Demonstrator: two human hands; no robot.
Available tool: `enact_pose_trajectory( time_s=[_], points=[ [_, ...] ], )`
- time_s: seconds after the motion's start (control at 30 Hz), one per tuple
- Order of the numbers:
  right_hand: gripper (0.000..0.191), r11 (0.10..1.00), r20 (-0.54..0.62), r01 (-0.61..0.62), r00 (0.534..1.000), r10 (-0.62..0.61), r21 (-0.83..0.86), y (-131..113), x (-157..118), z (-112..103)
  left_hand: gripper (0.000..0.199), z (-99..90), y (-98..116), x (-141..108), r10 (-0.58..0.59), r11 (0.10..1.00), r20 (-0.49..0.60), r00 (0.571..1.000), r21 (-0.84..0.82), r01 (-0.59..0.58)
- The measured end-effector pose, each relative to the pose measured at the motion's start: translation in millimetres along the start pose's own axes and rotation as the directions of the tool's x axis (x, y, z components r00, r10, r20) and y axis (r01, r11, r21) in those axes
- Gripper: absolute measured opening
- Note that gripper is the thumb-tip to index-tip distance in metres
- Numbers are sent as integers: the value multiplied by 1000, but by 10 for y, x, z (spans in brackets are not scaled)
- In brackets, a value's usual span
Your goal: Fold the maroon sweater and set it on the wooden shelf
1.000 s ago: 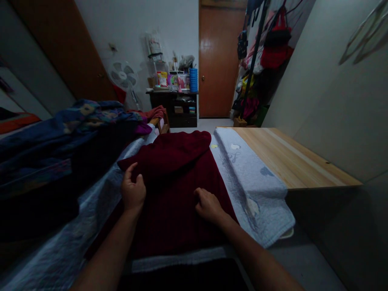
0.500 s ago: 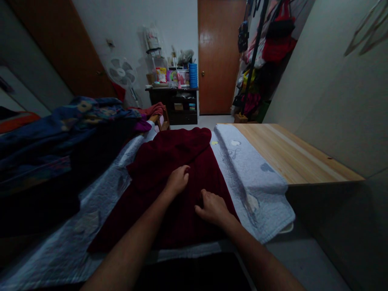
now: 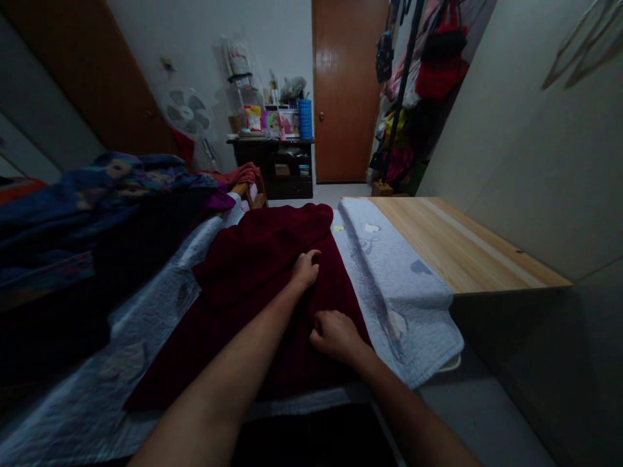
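Note:
A dark red garment [image 3: 243, 259] is spread over the bed, its far end folded over in loose layers. My left hand [image 3: 306, 269] is on the middle of the garment, fingers curled down onto the cloth. Closer to me and a little to the right, my right hand [image 3: 337, 335] is closed like a fist against the same cloth. Both sets of fingertips are partly hidden, and the dim light leaves the fabric between them unclear.
A pale quilted cover [image 3: 403, 272] lies under the garment and reaches a wooden board [image 3: 467, 246] on the right. Blue and black clothes [image 3: 131, 214] are heaped at left. Beyond stand a fan [image 3: 189, 113], a dark cabinet [image 3: 248, 165] and a brown door [image 3: 345, 97].
My left hand has moved right and farther forward across the garment. My right hand has stayed nearly in place, its fingers curled tighter. The view has shifted slightly.

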State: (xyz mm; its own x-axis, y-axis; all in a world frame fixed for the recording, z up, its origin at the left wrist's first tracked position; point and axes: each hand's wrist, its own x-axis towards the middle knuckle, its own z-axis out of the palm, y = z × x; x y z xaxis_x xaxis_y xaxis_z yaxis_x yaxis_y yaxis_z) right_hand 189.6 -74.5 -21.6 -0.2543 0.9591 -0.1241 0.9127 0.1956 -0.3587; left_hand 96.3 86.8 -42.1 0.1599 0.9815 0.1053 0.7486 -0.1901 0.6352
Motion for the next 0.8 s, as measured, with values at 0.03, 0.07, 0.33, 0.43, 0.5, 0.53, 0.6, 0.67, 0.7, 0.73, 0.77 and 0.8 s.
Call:
enact_pose_trajectory(
  time_s=[0.03, 0.07, 0.33, 0.43, 0.5, 0.53, 0.6, 0.67, 0.7, 0.73, 0.77, 0.8],
  points=[
    [19, 1000, 4, 19, 1000, -19, 12, 4, -8, 6, 42, -14, -15, -41, 17, 1000, -22, 1000, 7, -17],
    [18, 999, 9, 35, 999, -35, 20, 6, -17, 20, 39, -22, -37, -84, 32, 999, -44, 999, 28, -31],
    [12, 969, -77, 193, 980, -183, 156, 113, -119, 102, 34, 70, -132, -312, 125, 859, -89, 988, 509, -62],
    [20, 960, -236, 223, 955, -180, 168, 252, -174, 93, 35, 99, -68, -365, 276, 807, -49, 960, 554, -203],
    [30, 979, -325, 182, 935, -144, 91, 347, -199, 143, 40, 137, -54, -414, 348, 782, 130, 928, 507, -364],
    [35, 987, -336, 155, 933, -131, 47, 387, -209, 186, 42, 161, -61, -439, 357, 777, 222, 907, 468, -420],
    [47, 994, -305, 105, 946, -109, -27, 441, -225, 287, 47, 205, -91, -483, 342, 783, 330, 880, 419, -461],
    [55, 994, -249, 79, 964, -96, -78, 461, -246, 375, 51, 231, -125, -506, 324, 786, 344, 881, 420, -453],
    [58, 992, -228, 76, 969, -97, -98, 460, -259, 403, 52, 234, -137, -510, 321, 785, 341, 884, 426, -450],
    [59, 991, -212, 75, 972, -98, -114, 455, -275, 419, 53, 231, -144, -509, 320, 784, 340, 884, 429, -449],
    [61, 989, -202, 74, 974, -99, -128, 448, -293, 425, 53, 223, -145, -506, 318, 785, 341, 885, 429, -448],
    [62, 988, -195, 71, 976, -98, -137, 439, -312, 423, 53, 212, -141, -505, 317, 786, 340, 885, 429, -446]
  ],
)
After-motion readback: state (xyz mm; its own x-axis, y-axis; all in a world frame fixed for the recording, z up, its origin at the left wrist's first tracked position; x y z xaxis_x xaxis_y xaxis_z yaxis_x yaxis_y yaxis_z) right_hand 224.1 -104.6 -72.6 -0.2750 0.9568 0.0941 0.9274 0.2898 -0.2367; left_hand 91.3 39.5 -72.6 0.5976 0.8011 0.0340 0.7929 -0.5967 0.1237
